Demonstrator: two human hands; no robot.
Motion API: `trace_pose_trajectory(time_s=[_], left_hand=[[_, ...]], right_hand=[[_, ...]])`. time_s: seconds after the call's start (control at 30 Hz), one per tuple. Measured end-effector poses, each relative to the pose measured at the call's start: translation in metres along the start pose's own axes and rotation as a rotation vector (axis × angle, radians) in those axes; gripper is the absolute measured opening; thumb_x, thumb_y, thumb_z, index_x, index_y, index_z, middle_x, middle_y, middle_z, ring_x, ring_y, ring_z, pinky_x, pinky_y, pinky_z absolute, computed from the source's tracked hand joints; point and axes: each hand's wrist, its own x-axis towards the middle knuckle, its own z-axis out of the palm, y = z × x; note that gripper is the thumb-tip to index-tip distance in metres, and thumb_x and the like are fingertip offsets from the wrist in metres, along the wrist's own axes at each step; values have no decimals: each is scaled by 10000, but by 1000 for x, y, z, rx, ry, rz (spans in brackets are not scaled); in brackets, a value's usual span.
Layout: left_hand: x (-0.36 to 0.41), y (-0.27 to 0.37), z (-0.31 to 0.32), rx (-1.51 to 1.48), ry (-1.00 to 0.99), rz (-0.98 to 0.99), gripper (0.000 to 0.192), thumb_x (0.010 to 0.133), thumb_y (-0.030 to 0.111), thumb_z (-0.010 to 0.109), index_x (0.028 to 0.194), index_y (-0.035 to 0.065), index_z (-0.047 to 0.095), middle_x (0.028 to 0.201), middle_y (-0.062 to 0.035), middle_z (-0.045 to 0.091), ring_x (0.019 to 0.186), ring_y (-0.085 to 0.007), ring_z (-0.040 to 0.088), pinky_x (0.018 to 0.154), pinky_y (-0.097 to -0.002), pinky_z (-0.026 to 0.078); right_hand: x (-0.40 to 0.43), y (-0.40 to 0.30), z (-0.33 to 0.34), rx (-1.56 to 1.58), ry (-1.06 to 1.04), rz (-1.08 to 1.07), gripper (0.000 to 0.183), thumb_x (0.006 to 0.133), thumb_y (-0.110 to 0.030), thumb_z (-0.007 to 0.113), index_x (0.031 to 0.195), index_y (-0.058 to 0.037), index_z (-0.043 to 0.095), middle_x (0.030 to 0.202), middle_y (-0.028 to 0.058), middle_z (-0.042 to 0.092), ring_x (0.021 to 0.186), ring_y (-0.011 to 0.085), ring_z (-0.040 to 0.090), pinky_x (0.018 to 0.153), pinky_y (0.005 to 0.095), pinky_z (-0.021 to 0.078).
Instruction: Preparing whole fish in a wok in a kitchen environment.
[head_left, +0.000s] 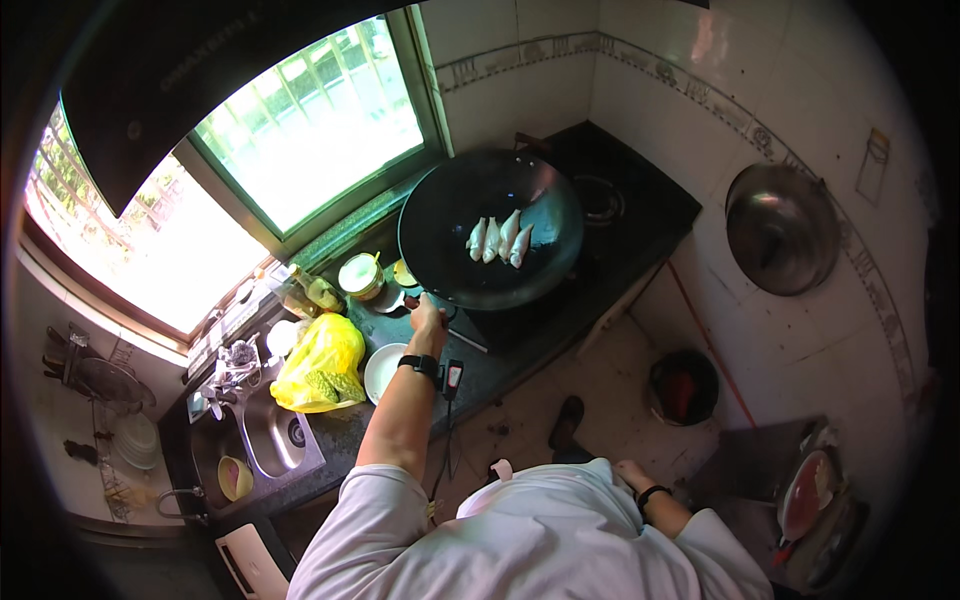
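Observation:
My left hand (427, 318) is closed around the near brown handle (411, 302) of a large dark wok (442, 225), which is over the black stove. Several small whole fish (492, 240) lie side by side in the wok. A metal ladle (388, 300) lies just left of that hand, near a white-filled tub (361, 275). Below my left forearm is part of a white plate (381, 369). My right hand (630, 472) is low beside my waist, partly hidden by the white shirt; its fingers cannot be made out clearly.
On the dark counter are a yellow plastic bag with bitter melons (321, 360) and bottles (319, 291). A double steel sink (274, 439) is at left. A metal lid (782, 229) hangs on the right wall, above a lined bin (682, 386). A range hood overhangs the upper left.

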Motion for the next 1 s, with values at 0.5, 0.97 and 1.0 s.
trace_pose_trajectory(time_s=[0.5, 0.97, 1.0], left_hand=[[-18, -1, -9, -101, -159, -90, 482, 814, 565, 667, 920, 133, 483, 660, -30, 525, 520, -143, 492, 500, -286, 415], [-58, -32, -104, 289, -673, -228, 367, 817, 443, 726, 960, 149, 558, 836, 37, 602, 737, -113, 577, 726, -266, 463], [-67, -36, -112, 363, -764, -271, 333, 840, 432, 704, 934, 141, 570, 823, 37, 605, 719, -114, 582, 708, -268, 470]], right_hand=[[9, 9, 27, 140, 37, -67, 283, 830, -248, 616, 997, -42, 715, 920, 118, 709, 831, 214, 652, 765, 340, 507], [-37, -31, 16, 129, -79, 73, 322, 840, -305, 623, 1012, -52, 722, 952, 120, 706, 847, 201, 649, 754, 353, 512], [-40, -34, 15, 148, -68, 54, 323, 841, -307, 622, 1008, -50, 723, 948, 119, 705, 849, 199, 646, 759, 352, 511]])
